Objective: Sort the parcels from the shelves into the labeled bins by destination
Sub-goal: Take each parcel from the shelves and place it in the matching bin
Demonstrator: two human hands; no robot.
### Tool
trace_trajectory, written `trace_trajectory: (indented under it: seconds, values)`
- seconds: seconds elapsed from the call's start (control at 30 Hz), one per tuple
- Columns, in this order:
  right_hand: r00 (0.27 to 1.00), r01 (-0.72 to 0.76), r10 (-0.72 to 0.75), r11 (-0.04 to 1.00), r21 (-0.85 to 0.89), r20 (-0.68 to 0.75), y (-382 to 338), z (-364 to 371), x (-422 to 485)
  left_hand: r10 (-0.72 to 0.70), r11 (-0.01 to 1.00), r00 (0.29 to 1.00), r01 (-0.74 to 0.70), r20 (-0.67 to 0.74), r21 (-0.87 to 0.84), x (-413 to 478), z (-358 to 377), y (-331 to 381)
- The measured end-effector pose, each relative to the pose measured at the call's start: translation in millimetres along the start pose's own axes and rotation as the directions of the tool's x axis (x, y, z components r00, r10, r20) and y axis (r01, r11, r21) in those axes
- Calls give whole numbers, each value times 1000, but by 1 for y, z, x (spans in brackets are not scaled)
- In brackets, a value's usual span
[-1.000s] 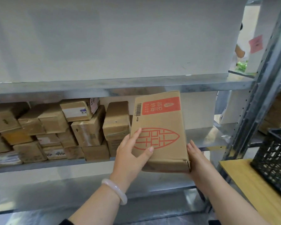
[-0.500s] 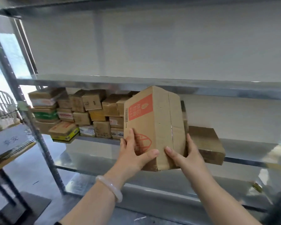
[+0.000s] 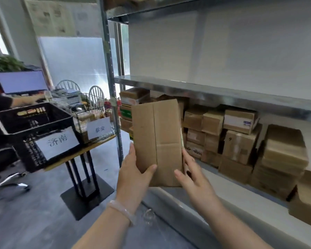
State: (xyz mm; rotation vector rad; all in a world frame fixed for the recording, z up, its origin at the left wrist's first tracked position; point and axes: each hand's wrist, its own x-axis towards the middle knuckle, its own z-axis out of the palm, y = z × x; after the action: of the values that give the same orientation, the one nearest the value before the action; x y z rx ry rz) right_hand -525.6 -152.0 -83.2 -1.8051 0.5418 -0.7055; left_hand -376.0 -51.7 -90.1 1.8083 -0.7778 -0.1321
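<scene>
- You hold the box (image 3: 158, 133) upright in the air in front of the shelf (image 3: 223, 96), between you and the stacked parcels (image 3: 239, 141), and touching neither.
- Your left hand (image 3: 133, 177) grips the lower left edge, thumb across the front face and fingers behind. Your right hand (image 3: 194, 178) clasps the lower right edge, thumb on the front.
- The face towards you is plain cardboard with a taped seam, and no address shows on it. The step in hand looks to be finding the destination, so turn the box until the printed label faces you.
- Turn it low and close to your body, one hand bearing the bottom while the other shifts. A grip at the bottom edge alone lets a tall box tip.
- Read the label fully before you step away.
- Two bins stand on the bench (image 3: 90, 148) to your left: a black crate (image 3: 28, 153) with one paper sign (image 3: 57, 142), and just beside it a wire basket (image 3: 81, 126) with another sign (image 3: 99, 130). Match the destination to a sign, then lower the box in rather than dropping it.
</scene>
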Motion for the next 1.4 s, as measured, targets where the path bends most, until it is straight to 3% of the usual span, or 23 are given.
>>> trace_trajectory:
  seconds: [0.13,0.4,0.47,0.53,0.6,0.67,0.77,0.83,0.97,1.07,1.3,1.4]
  values:
    - [979,118,-84,977,-178,187,5,32,24,-155,987,988,156,-9,32,15,-12,-9]
    - [903,258,-194,958,-123,383,8,50,102,-278,946,959,264,-54,-187,79,-20,-31]
    - [892,299,-237,948,-108,385,15,48,131,-310,911,948,275,-68,-306,95,-21,-40]
    - [924,310,-282,948,-74,257,30,46,162,-329,851,944,278,-40,-445,106,-21,-45]
    - [961,266,-254,958,-108,109,43,40,194,-336,805,942,287,-1,-519,117,-22,-50]
    - [979,197,-186,968,-157,84,50,35,223,-332,792,943,287,15,-539,128,-22,-55]
    - [952,5,-11,1000,22,305,57,35,256,-316,787,949,257,-8,-560,142,-24,-62]
    - [920,-46,-5,992,120,391,61,46,270,-301,796,953,232,-34,-559,151,-26,-64]
    - [923,-2,-73,981,195,377,65,81,293,-286,879,941,184,-179,-440,174,-36,-71]
    - [920,12,-83,983,184,383,63,111,312,-186,952,947,108,-260,-288,195,-43,-83]
    - [910,115,-166,981,155,380,51,190,376,-51,983,971,90,-234,159,267,-96,-138]
    - [914,169,-213,973,154,346,39,236,411,-9,987,979,41,-202,155,306,-131,-159]
